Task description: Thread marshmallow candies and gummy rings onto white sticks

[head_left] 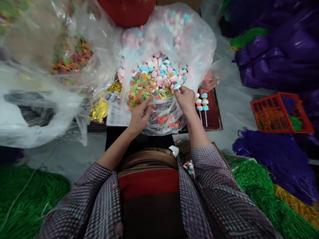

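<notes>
My right hand is closed in a pinch at the lower end of a candy skewer, with blue and white marshmallow pieces showing above the fingers; its stick is hidden. Beside the gummy rings, my left hand has its fingers curled together, and whatever they hold is too small to make out. The rings lie in front of pink, white and blue marshmallows in a large clear plastic bag. Two filled candy skewers with white sticks lie right of my right hand.
Another plastic bag of gummy rings stands at left, near gold ties. A red container sits at the back. On the right are an orange basket, purple bags and green strands.
</notes>
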{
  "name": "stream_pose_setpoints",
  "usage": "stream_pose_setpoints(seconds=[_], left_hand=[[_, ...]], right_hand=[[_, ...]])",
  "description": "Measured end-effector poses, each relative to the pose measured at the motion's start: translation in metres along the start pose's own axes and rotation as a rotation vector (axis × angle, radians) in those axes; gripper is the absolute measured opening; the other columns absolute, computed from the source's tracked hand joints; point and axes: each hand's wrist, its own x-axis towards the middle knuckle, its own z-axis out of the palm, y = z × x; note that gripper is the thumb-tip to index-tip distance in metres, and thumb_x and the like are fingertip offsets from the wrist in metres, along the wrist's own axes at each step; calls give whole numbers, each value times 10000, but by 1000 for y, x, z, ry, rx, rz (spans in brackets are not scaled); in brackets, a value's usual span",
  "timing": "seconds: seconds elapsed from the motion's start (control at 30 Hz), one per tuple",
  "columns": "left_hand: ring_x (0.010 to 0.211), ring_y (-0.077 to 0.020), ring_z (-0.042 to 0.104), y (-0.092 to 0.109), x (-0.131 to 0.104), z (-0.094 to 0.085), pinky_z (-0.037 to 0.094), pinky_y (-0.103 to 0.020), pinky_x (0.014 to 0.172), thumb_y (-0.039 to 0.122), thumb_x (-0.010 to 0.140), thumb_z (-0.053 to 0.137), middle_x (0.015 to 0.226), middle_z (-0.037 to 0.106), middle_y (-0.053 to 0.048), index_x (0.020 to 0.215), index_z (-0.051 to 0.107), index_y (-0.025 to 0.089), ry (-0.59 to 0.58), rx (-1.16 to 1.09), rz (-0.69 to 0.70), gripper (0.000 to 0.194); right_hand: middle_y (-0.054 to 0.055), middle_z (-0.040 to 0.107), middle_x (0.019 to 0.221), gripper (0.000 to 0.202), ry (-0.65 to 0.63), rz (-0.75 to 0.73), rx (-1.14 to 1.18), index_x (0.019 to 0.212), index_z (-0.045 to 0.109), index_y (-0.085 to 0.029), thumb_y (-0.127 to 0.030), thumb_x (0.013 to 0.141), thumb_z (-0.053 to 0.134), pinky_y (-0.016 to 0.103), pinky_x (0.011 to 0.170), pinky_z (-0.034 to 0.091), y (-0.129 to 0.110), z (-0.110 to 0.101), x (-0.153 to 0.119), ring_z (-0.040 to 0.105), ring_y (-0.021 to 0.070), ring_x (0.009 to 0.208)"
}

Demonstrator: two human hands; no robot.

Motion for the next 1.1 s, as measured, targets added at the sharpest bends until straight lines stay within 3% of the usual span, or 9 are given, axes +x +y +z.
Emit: stream_pose_setpoints(seconds=[0.1,0.23,0.33,0.43,0.53,0.73,0.83,1.0,1.1], left_hand=[[840,-174,784,-1,-1,0,624,-332,851,510,1054,467,1077,832,-99,1352,642,198,-17,10,-21,466],[889,-183,797,0,-2,0,631,-328,884,475,1040,507,1105,834,-93,1306,685,210,-8,46,-37,415],[864,-175,796,0,-3,1,635,-335,862,447,1042,507,1098,835,-88,1302,684,205,-17,23,-51,397],[864,-177,795,-1,-2,1,632,-347,876,439,1034,515,1069,840,-65,1282,694,217,-12,-7,-72,378],[878,-186,795,-1,-1,1,619,-343,895,454,1015,537,1097,835,-80,1273,699,191,-22,-17,-114,404],[893,-217,790,-1,0,-1,602,-363,897,422,969,560,1055,833,-94,1262,702,154,-31,-61,-172,421],[837,-193,775,1,5,-2,595,-343,861,392,938,589,1013,831,-76,1222,709,167,-19,-136,-230,382],[654,-114,699,14,23,-6,548,-223,639,280,864,662,825,788,-8,1114,696,172,24,-462,-424,274],[602,-101,697,26,37,-5,515,-192,543,228,869,682,785,770,10,1056,691,167,74,-614,-560,196]], right_hand=[[127,773,912,275,-30,39,-235,922,771,-152,-373,934,609,332,769,433,-3,12,27,662,274,887],[210,792,1078,353,-61,54,-370,1066,798,-130,-378,956,572,356,826,457,-5,21,36,690,309,980],[150,779,960,263,-57,45,-299,954,785,-148,-297,926,570,327,784,431,2,20,36,662,264,902],[28,645,732,245,-32,-4,-8,750,674,-177,-328,905,558,291,719,394,11,17,37,564,189,760],[-20,534,679,254,-32,-107,203,681,556,-207,-349,892,547,273,728,400,14,24,39,513,162,745],[99,699,967,155,-60,-215,-91,765,556,-218,-230,919,551,337,887,439,-5,53,41,591,232,947],[112,710,978,183,-81,-214,-93,759,531,-229,-208,941,537,347,898,447,-11,61,40,596,241,957],[7,578,704,317,6,-79,191,674,414,-253,-229,931,598,319,806,449,-11,52,33,545,196,782],[-67,430,565,362,-61,28,566,705,428,-257,-427,949,635,259,592,375,-17,41,16,434,137,580]])
